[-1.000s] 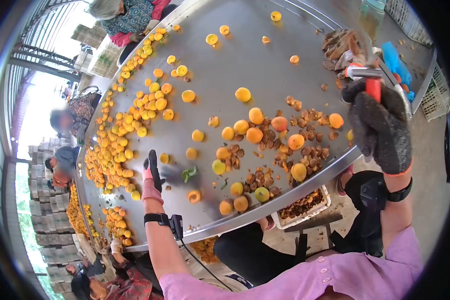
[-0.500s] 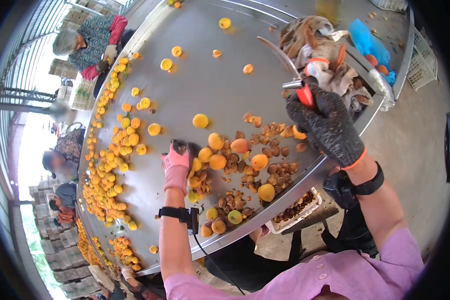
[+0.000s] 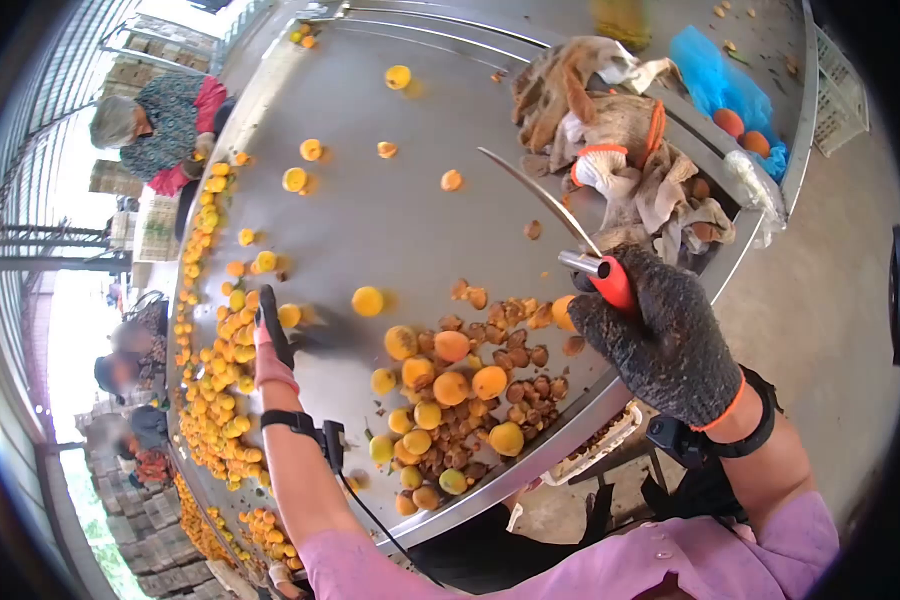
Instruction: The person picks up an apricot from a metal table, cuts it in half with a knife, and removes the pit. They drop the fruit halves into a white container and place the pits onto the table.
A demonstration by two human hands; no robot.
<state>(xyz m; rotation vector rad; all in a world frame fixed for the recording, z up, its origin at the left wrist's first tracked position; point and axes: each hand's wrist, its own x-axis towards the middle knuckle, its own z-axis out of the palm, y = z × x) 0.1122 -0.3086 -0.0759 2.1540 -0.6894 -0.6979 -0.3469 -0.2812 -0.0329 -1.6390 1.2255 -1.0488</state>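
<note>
My right hand (image 3: 660,335), in a dark glove with an orange cuff, is wrapped round the red handle of a knife (image 3: 542,192). The knife's long curved blade points up and left over the table. A short metal tube (image 3: 582,263) sticks out beside the handle. My left hand (image 3: 273,335), in a pink and black glove, has its fingers stretched out. It stands on edge beside a large spread of apricots (image 3: 215,365). Between my hands lie more apricots (image 3: 450,388) among brown pits and fruit pieces (image 3: 535,400).
The metal table (image 3: 410,210) holds a few scattered apricots. Dirty cloths and gloves (image 3: 610,130) lie in a tray at the right, by a blue plastic bag (image 3: 715,75). A white crate (image 3: 595,445) sits below the edge. Across the table, several people (image 3: 160,125) work.
My left hand has moved left, from the near apricots to the large spread, and its fingers have straightened. My right hand has moved slightly downward with the knife. The whole view has shifted.
</note>
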